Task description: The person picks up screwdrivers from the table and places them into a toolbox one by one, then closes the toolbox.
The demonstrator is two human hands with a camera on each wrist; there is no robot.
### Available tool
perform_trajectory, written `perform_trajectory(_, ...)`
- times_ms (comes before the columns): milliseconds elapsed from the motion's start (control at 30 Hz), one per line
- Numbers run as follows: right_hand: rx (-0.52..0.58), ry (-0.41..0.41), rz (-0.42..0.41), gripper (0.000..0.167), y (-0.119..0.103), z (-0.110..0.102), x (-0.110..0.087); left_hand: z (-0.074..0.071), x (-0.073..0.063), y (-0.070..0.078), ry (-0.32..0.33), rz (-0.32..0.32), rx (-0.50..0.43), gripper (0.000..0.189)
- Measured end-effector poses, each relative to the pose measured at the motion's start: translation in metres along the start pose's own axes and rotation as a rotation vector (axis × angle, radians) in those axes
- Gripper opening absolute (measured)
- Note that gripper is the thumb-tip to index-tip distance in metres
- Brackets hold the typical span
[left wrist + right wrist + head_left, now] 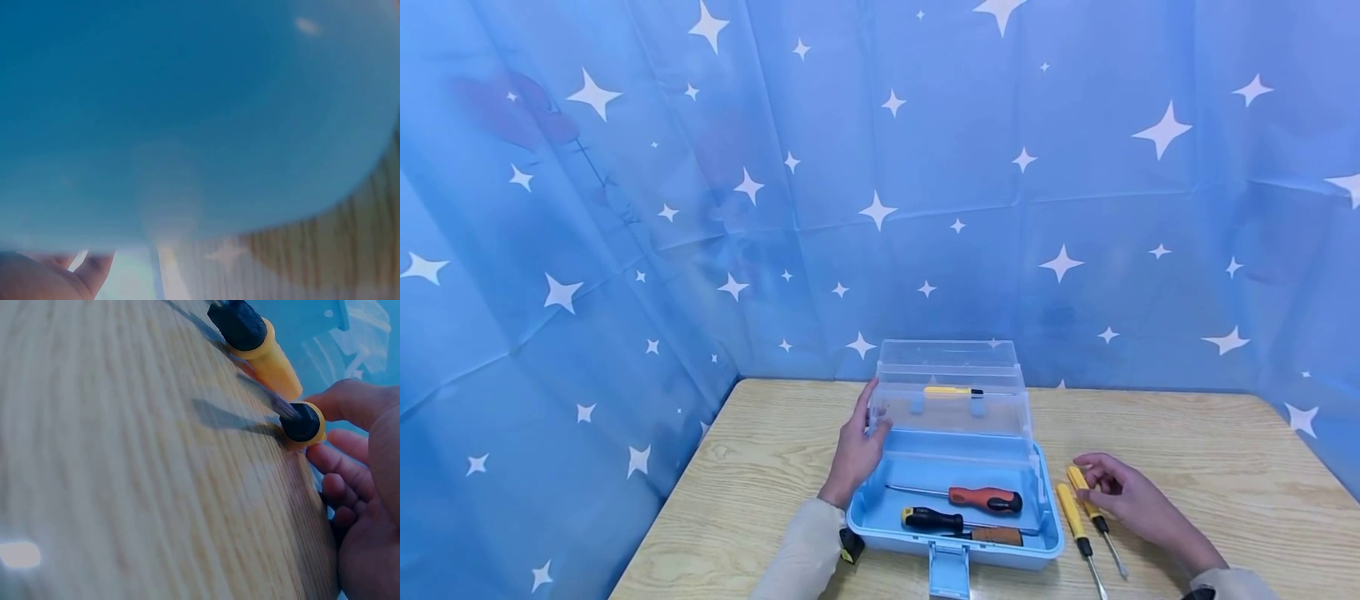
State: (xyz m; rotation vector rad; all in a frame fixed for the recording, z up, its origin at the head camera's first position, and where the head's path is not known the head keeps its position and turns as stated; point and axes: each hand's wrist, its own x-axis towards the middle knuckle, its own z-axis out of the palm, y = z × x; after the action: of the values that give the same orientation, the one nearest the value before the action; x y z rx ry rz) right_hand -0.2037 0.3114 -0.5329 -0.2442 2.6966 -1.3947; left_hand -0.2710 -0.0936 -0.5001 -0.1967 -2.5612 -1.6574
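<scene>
My right hand (1126, 498) pinches a yellow screwdriver (1098, 522)
It's at the head view's lower right, beside a second screwdriver (1072, 513); my left hand (856, 448) grips the box's (895, 544) lid (955, 419), lower centre.

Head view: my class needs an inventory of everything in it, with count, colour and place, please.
Toolbox: 1, light blue, on the table
Lid: 1, clear, standing open
Front latch: 1, blue, hanging down
Red screwdriver: 1, red and black, in toolbox
Black-handled screwdriver: 1, black and yellow, in toolbox
Brown-handled tool: 1, in toolbox
Yellow tool: 1, yellow and black, at the lid; inside or behind unclear
Yellow screwdrivers: 2, black collars, table right of toolbox
Small object: 1, black and yellow, by left wrist
Table: 1, pale wood
Curtain: count unclear, blue, white stars, behind
Sleeves: 2, pale
Left hand: 1, holding lid's left edge
Right hand: 1, pinching the right-hand yellow screwdriver
</scene>
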Motion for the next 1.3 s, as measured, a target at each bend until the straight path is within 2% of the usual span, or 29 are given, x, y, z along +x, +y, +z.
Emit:
perform_trajectory(933,-0.027,0.101,-0.066,0.038,0.0088,0.0041,-0.001,-0.0005,-0.0009,0.0005,-0.006,-0.005,-0.027,0.06)
perform_trajectory(1133,-0.056,0.148,-0.085,0.036,0.006,0.0045,-0.0019,-0.0011,-0.0011,0.0021,-0.007,-0.002,-0.025,0.06)
perform_trajectory(1300,-0.043,0.139,-0.037,0.036,0.0036,0.0035,-0.0029,-0.0012,-0.0012,0.0035,-0.005,-0.01,-0.019,0.06)
